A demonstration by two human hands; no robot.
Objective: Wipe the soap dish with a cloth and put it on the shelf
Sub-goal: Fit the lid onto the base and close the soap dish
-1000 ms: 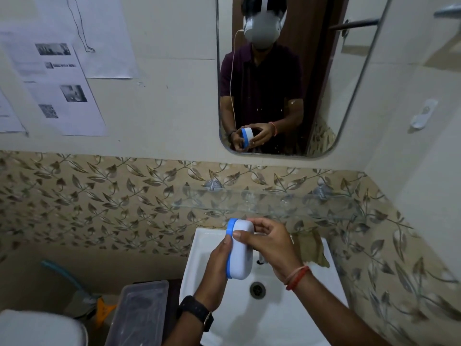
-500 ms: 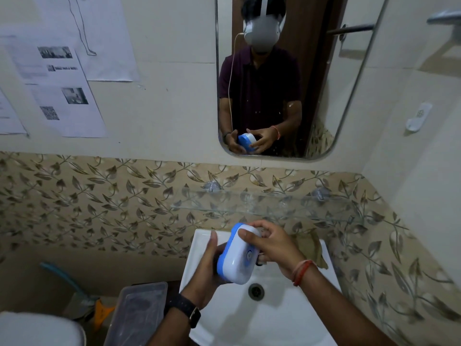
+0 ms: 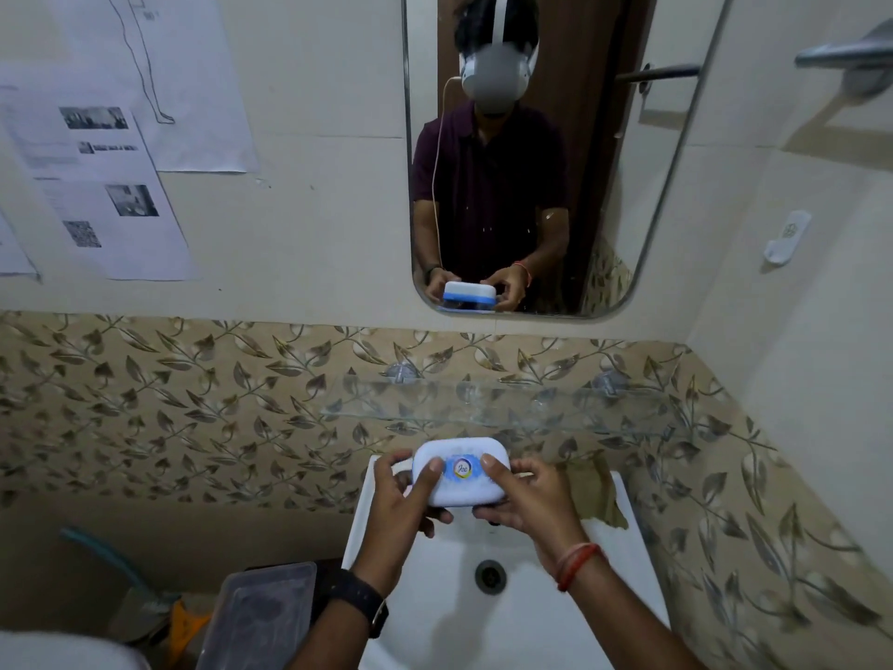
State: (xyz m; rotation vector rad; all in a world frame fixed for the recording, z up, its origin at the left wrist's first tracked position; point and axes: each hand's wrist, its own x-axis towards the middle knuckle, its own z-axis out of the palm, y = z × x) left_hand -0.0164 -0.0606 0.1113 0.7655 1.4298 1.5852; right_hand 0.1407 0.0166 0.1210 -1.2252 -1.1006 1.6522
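We are holding the white, blue-rimmed plastic soap dish (image 3: 461, 471) level over the white ceramic sink (image 3: 628, 548), left hand (image 3: 403, 500) and right hand (image 3: 524, 495) both gripping its ends just below the clear glass shelf (image 3: 555, 408). The shelf's near-invisible edge is risking a knock or a misplacement that drops the dish. The brownish cloth (image 3: 601, 495) is lying partly hidden behind our right hand.

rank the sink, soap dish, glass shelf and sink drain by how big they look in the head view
1. sink, largest
2. glass shelf, long but thin, so its place against the sink is unsure
3. soap dish, held by both hands, nearer the camera
4. sink drain, smallest
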